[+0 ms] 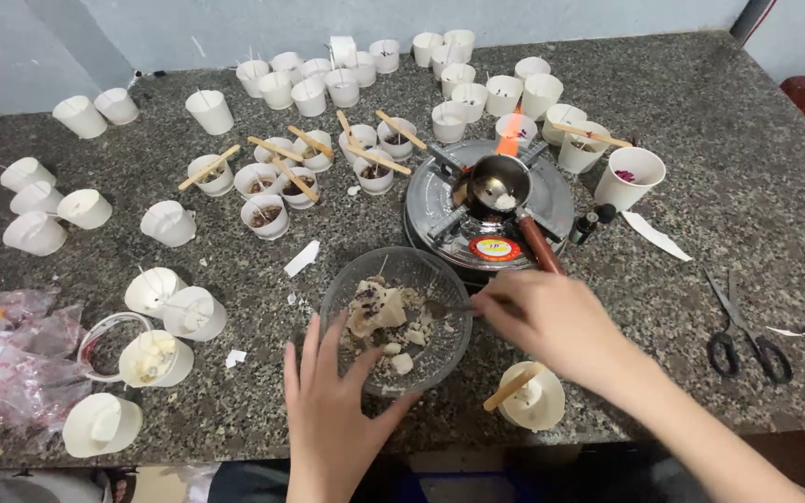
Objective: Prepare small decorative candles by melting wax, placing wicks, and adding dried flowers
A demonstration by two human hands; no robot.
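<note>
A clear glass bowl (342, 289) holding pale wax chunks sits near the front edge of the granite counter. My left hand (333, 401) rests open against the bowl's near rim, fingers spread. My right hand (552, 321) is closed on a thin metal utensil (444, 305) whose tip reaches into the bowl. Just behind the bowl stands a round silver burner (552, 200) with a small metal pot (498, 179) on it; a little white wax lies in the pot, and its brown handle points toward my right hand.
Several small white cups (309, 93) crowd the counter, some tipped over at the left, some with wooden sticks across them. A cup with a stick (538, 401) sits under my right wrist. Scissors (747, 335) lie at right. Crumpled plastic bags (11, 359) lie at front left.
</note>
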